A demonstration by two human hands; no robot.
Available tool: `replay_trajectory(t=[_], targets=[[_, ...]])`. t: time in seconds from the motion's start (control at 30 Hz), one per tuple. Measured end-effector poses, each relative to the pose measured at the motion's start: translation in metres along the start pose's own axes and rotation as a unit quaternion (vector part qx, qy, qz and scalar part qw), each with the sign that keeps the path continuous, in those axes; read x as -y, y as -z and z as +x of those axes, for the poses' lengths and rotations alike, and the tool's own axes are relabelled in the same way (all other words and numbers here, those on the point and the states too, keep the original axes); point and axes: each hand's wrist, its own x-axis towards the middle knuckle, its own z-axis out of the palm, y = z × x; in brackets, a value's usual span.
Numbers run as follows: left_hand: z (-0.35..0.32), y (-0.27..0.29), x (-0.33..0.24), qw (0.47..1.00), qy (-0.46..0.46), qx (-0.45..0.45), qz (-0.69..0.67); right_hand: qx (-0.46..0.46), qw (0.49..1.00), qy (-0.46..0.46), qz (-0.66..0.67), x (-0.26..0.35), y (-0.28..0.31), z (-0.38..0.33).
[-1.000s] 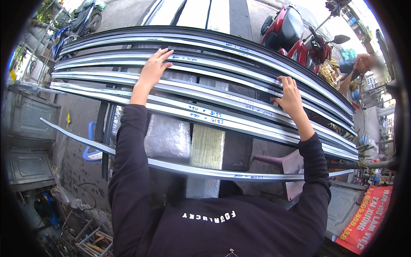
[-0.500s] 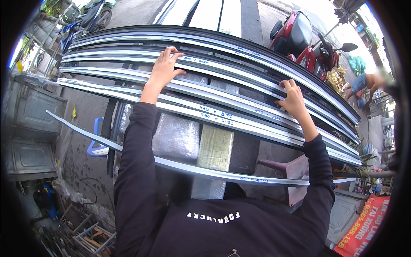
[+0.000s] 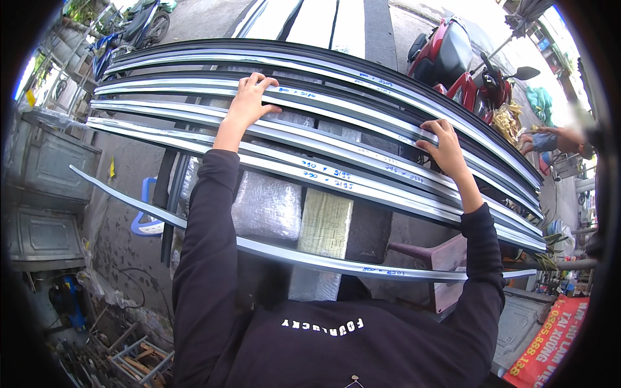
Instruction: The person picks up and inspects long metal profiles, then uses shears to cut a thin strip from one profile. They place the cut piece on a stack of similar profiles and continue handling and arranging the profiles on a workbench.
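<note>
Long silver-and-black metal profile strips (image 3: pixel 362 174) lie side by side across the work area, several with blue handwriting. My left hand (image 3: pixel 247 103) is closed over one strip (image 3: pixel 323 98) of a middle pair, fingers hooked over its far edge and thumb on the near side. Farther right, my right hand (image 3: pixel 445 145) grips the same pair, fingers beyond it and thumb on the near side. One separate silver strip (image 3: pixel 310 260) lies nearer my body, passing under both forearms. The strips' undersides are hidden.
Plastic-wrapped blocks (image 3: pixel 268 204) and a purplish-brown stool-like support (image 3: pixel 446 258) stand below the strips. A red motorbike (image 3: pixel 453 58) is parked beyond, at the right. Another person (image 3: pixel 559 139) bends at far right. Grey panels (image 3: pixel 55 168) lean at left, near a blue-and-white plastic piece (image 3: pixel 147 223).
My left hand has come slightly nearer to me. The fingers and thumb of my right hand have shifted a little left on the strip. The other person at far right has moved.
</note>
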Motion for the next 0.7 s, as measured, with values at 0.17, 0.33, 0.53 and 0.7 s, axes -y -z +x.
replay_trajectory(t=[0.17,0.33,0.53,0.7], targets=[[-0.008,0.003,0.007,0.999,-0.040,-0.005,-0.034,-0.045,0.994,0.040,-0.086,-0.008,-0.004,0.008],[-0.011,0.002,0.012,0.992,-0.106,-0.047,-0.059,0.007,0.995,0.089,-0.043,-0.018,0.000,0.018],[-0.016,0.013,0.007,0.985,-0.150,-0.073,-0.049,0.006,0.998,0.041,0.039,-0.016,0.008,0.005],[-0.014,0.026,0.007,0.992,-0.127,0.014,-0.025,0.002,0.988,0.109,-0.106,-0.011,0.014,-0.016]])
